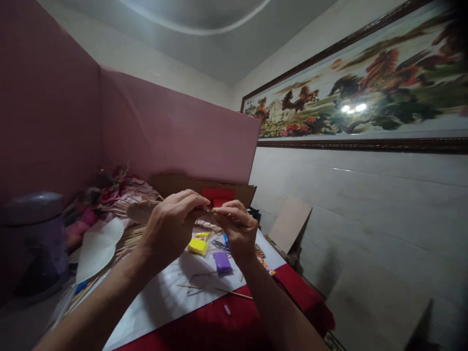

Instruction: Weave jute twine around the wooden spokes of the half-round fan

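Observation:
My left hand (177,219) and my right hand (237,226) are raised over the table with their fingertips close together. Both hands are pinched, the thumbs and fingers meeting at something small. What they grip is too small and too much covered by the fingers to name. Beneath them on a white sheet (161,297) lie a yellow packet (198,246), a smaller yellow piece (202,234) and a purple packet (222,263). Scissors (219,244) lie near the packets, partly behind my right hand. Several thin sticks (234,293) are scattered closer to me.
A red cloth (204,321) covers the near table edge. To the left are a white pleated fan shape (100,248), a bundle of sticks (129,239) and a lidded purple container (34,243). Pink panels (179,126) stand behind; a framed horse picture (351,92) hangs right.

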`<state>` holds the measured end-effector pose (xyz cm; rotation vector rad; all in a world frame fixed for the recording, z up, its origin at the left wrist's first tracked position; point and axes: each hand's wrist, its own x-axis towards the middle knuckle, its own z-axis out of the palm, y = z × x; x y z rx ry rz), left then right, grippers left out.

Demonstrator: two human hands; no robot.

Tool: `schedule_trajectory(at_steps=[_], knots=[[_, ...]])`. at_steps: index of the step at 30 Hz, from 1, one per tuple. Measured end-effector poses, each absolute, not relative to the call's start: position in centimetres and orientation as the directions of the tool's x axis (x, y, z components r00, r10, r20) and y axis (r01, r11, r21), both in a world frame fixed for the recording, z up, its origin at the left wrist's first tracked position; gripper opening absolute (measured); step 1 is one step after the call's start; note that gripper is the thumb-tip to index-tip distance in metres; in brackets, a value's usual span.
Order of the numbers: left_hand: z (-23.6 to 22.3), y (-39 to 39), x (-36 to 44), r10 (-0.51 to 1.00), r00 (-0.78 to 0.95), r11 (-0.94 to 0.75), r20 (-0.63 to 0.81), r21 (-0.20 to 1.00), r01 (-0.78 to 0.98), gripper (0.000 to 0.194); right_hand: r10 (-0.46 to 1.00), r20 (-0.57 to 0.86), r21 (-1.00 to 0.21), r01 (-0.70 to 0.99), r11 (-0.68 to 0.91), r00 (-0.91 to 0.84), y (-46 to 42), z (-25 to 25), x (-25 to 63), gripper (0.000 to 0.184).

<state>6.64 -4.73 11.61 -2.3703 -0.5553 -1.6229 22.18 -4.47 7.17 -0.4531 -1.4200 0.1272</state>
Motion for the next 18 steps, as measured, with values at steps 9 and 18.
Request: schedule_trajectory(at_steps=[9,18], knots=[[12.6,-3.7,7.3,0.234,0.458,-0.943,0.858,0.085,0.323,0.009,0.417,0.905,-0.424,0.098,0.9,0.087,-4.1,7.9,23.6,0.014],[12.8,-4.2,7.4,0.314,0.481,-0.924,0.819,0.148,0.352,0.012,0.423,0.899,-0.435,0.134,0.89,0.11,-4.2,7.5,23.8,0.011]])
